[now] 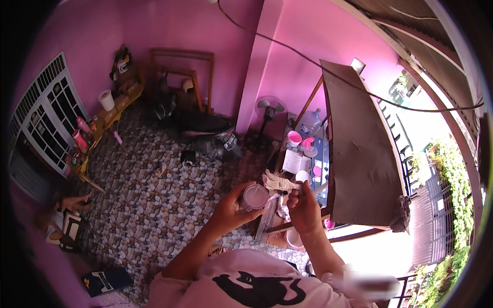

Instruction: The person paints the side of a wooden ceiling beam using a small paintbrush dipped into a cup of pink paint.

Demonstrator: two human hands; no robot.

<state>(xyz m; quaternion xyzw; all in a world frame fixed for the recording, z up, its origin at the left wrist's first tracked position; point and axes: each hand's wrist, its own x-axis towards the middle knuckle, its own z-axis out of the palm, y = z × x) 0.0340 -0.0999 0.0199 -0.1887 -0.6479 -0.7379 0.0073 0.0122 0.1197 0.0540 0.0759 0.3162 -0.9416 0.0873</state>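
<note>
My left hand is wrapped round a small clear plastic cup with a pale pinkish content, held up in front of my chest. Beside it, my right hand is closed on the handle of a paintbrush. Its pale, frayed bristles point left, above the right side of the cup and apart from it. Most of the handle is hidden by my fingers. Beyond the brush, an open notebook lies on a cluttered table.
A pink tub and a large clear water jug stand on the table. A brown sheet slants along its right side. Farther off are a standing fan and a parked motorbike. A person sits at the far left.
</note>
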